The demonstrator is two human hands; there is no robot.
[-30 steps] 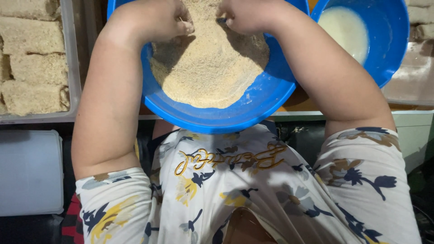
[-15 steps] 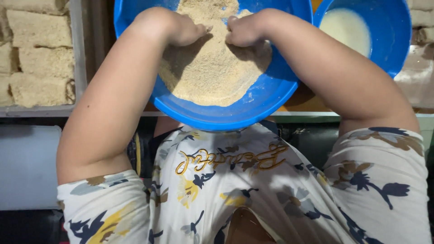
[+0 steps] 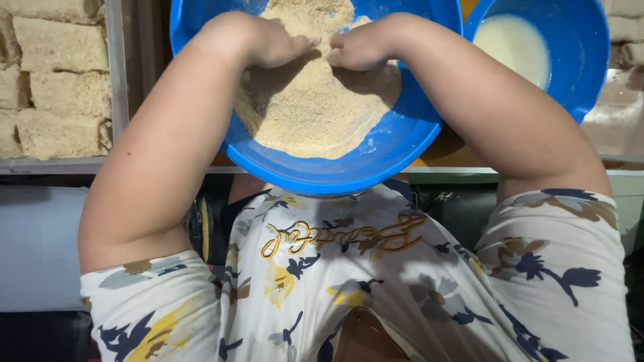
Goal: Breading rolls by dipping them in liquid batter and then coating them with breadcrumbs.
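Counter edge [image 3: 469, 171] runs across the frame, pale grey-green, seen from above past a floral-print shirt [image 3: 349, 281].

Big blue bowl [image 3: 402, 144] sits on the counter, its near rim overhanging the edge toward the body. Heap of tan breadcrumbs [image 3: 312, 110] fills its middle and far side; bare blue shows on the near and right walls.

Left hand [image 3: 265, 40] and right hand [image 3: 365, 43] both down in the crumbs at the far part of the heap, knuckles up, fingers curled under and meeting at the centre, tips nearly touching. Both hands closed in loose fists on the crumbs; whether anything else lies under the fingers cannot be told.

Forearms angle in from either side over the bowl's rim.

Smaller blue bowl [image 3: 583, 74] just beside the big one at upper right, holding a pale creamy liquid [image 3: 513, 43].

Metal tray [image 3: 114, 87] at left, well apart from the hands, packed with crumb-coated rectangular blocks [image 3: 57, 87] lying side by side in rows. More coated pieces [image 3: 627, 30] at the far right edge, partly cut off.
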